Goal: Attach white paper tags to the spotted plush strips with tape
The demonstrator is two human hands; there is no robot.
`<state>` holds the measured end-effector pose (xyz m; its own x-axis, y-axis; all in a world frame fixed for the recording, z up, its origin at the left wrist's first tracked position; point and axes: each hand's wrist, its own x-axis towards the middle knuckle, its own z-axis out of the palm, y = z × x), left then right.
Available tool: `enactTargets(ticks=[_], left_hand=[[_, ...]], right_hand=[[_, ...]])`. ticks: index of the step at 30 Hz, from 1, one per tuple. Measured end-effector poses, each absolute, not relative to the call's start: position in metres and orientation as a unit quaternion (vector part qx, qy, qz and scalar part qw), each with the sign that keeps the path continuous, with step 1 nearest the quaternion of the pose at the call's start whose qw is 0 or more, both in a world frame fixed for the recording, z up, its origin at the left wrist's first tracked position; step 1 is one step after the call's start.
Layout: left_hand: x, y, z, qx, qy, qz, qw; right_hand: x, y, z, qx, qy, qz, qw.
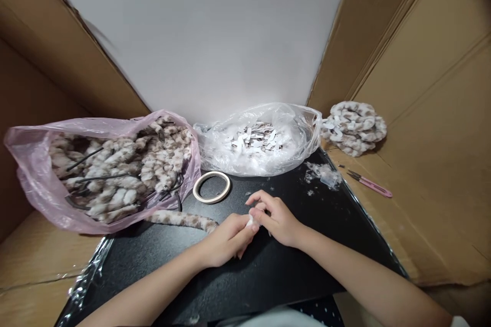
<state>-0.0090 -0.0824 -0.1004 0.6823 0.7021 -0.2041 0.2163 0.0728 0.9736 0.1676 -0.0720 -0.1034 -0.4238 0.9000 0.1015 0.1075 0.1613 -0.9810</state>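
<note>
My left hand (232, 237) is closed around the end of a furry, brown-spotted white strip (180, 218), which runs out of the pink bag to the left. A small white tip (250, 220) sticks out between its thumb and fingers. My right hand (276, 219) meets it there, thumb and fingers pinched at the tip. What exactly the right fingers grip is partly hidden. A roll of tape (195, 191) lies flat on the black table just beyond the hands.
A pink plastic bag (30, 179) holds furry strips with dark cords. Behind the tape, a clear bag (303, 156) contains white pieces (257, 138). At right are a furry bundle (355, 127), pink-handled snips (370, 184) and fluff scraps (324, 174). Cardboard walls (429, 102) flank the black table (307, 276).
</note>
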Motion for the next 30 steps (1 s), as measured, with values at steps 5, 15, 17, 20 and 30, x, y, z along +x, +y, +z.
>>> enactTargets(ticks=[5,15,17,20,30], left_hand=[[-0.010,-0.059,-0.050,0.543,0.314,0.408,0.664],[0.018,-0.105,0.026,0.415,0.121,0.510,0.743],[0.018,-0.119,0.005,0.398,0.117,0.492,0.765],[0.007,-0.120,-0.026,0.368,0.167,0.469,0.786],[-0.007,-0.053,-0.073,0.403,0.352,0.379,0.755]], right_hand=[[0.173,-0.062,-0.106,-0.320,-0.433,0.710,0.454],[0.137,-0.090,-0.059,-0.041,-0.221,0.943,0.244],[0.142,-0.085,-0.038,-0.047,-0.191,0.911,0.363],[0.171,-0.068,-0.016,-0.073,-0.210,0.845,0.487],[0.250,-0.032,-0.014,-0.250,-0.331,0.695,0.587]])
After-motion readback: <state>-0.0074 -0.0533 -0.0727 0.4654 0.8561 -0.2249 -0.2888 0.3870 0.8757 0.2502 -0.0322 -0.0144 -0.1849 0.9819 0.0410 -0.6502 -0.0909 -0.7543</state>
